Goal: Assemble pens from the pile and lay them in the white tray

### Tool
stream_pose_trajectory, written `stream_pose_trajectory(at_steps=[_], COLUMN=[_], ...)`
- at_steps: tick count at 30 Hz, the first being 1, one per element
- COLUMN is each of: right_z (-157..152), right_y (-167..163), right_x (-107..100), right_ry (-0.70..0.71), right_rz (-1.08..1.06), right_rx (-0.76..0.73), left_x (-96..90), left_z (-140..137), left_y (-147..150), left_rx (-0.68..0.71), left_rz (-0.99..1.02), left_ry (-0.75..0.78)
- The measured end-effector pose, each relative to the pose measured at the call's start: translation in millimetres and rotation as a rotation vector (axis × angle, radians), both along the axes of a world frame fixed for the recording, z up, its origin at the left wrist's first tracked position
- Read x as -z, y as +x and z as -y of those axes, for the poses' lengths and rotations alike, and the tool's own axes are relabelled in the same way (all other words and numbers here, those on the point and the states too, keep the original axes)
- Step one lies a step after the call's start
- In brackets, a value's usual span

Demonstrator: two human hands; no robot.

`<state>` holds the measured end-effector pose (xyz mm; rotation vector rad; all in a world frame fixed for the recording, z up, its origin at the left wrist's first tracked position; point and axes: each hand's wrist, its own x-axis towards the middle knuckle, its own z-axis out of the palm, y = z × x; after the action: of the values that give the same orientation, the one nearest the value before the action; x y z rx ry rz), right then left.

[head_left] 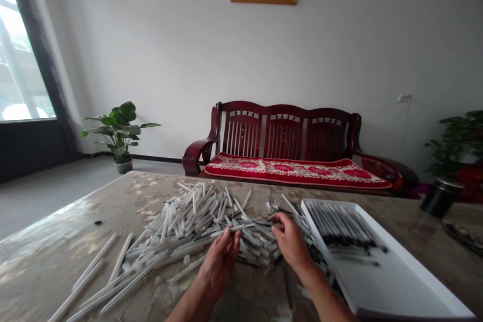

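My left hand (222, 254) pinches a white pen barrel (237, 228) between thumb and fingers, above the pile. To its right, my right hand (290, 239) is closed at the fingertips around something small and dark that I cannot make out. Beneath and beyond both hands lies a loose heap of white pen barrels (188, 214), pointing every way. Pens with dark ends (341, 224) lie side by side in a white tray (392, 282) right of my right hand. Longer white tubes (128, 279) spread out toward the front left.
The table (158, 294) has a patterned brown cover, with a small black piece (98, 222) on the left. A black canister (441, 198) and dark cables (462, 236) are on the right. Behind stand a red wooden bench (283, 133) and a potted plant (123, 133).
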<state>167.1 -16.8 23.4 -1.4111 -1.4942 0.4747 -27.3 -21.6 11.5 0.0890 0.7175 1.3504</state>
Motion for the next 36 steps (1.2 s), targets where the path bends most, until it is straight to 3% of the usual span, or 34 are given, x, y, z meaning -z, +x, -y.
stream_pose_trajectory(at_steps=[4,7,11,16,19,22,26,28,36], right_z=[-8,-9,-10,-13,-14,-12,-4,0,9], right_y=[47,56,45,43,42,26,-11,-25,-41], right_x=[-2,6,18,27,26,21,14,12,16], right_ry=[-0.131,-0.213,-0.249,-0.228,-0.154,-0.063,-0.161,-0.209,-0.214], right_rz=[0.448,0.646,0.78,0.781,0.612,0.24,-0.37,-0.572,-0.734], right_rx=[0.135,0.18,0.196,0.2,0.193,0.098,-0.087,-0.126,-0.104], left_x=[0.4,1.8,2.6,3.2,3.7,3.9,5.3,6.7,8.4], left_z=[-4,-2,1,2,1,-2,-5,-6,-4], left_y=[-4,-2,1,2,2,3,3,3,5], left_rx=[0.013,0.046,0.066,0.07,0.067,0.058,0.055,0.058,0.076], left_rz=[-0.051,-0.107,-0.16,-0.171,-0.163,-0.162,-0.165,-0.165,-0.17], left_ry=[0.012,0.02,0.037,0.039,0.056,0.065,0.075,0.082,0.118])
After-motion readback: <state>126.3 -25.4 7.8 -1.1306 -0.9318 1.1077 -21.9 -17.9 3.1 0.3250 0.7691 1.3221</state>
